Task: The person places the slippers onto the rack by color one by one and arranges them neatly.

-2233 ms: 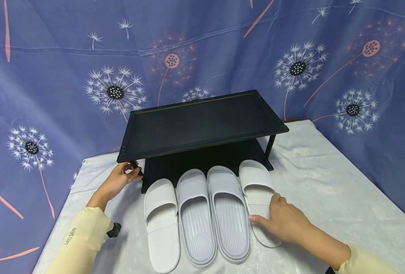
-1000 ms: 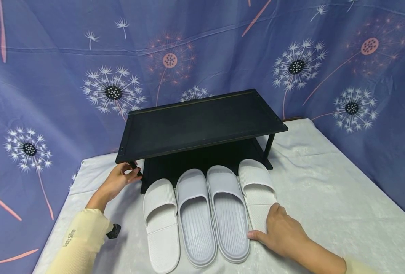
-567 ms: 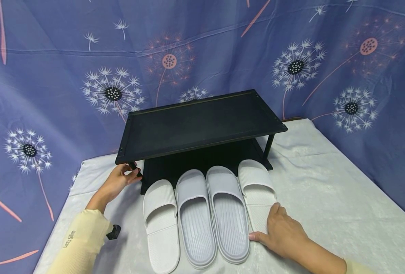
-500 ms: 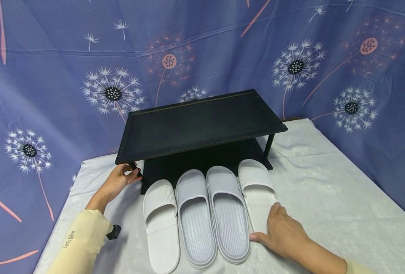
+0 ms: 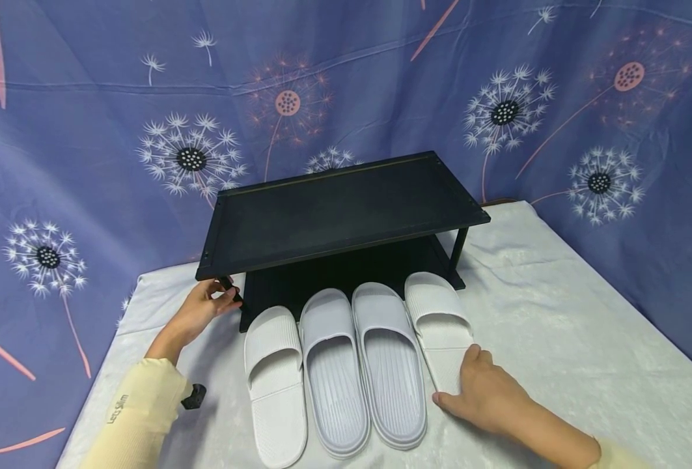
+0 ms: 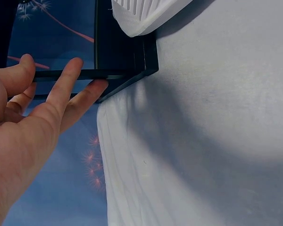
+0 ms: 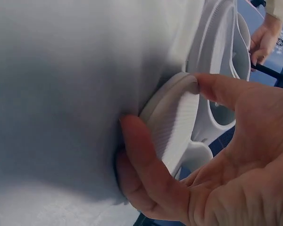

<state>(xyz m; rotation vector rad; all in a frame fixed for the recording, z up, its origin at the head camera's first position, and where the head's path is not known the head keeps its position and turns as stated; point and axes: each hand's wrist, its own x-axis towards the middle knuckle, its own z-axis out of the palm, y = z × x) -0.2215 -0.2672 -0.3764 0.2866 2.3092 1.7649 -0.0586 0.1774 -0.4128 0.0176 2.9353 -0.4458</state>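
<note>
In the head view, a low black two-tier shoe rack (image 5: 346,212) stands at the back of the table. My left hand (image 5: 199,312) holds its front left leg; in the left wrist view thumb and fingers (image 6: 65,84) lie around that bar. Four open-toed slippers stand side by side, toes toward the rack. My right hand (image 5: 492,394) grips the heel end of the rightmost white slipper (image 5: 436,303), thumb on the left edge and fingers on the right. The right wrist view shows this slipper's heel (image 7: 172,122) between thumb and fingers.
Two grey slippers (image 5: 335,391) lie in the middle of the row, with another white slipper (image 5: 279,420) at its left. A white cloth (image 5: 562,326) covers the table. Behind hangs a blue dandelion-print curtain (image 5: 369,71). A small black object (image 5: 194,397) shows under the left sleeve.
My right hand has slid back along the rightmost white slipper to its heel, and its thumb has shifted slightly right, away from the grey slipper. The left hand stays on the rack's leg.
</note>
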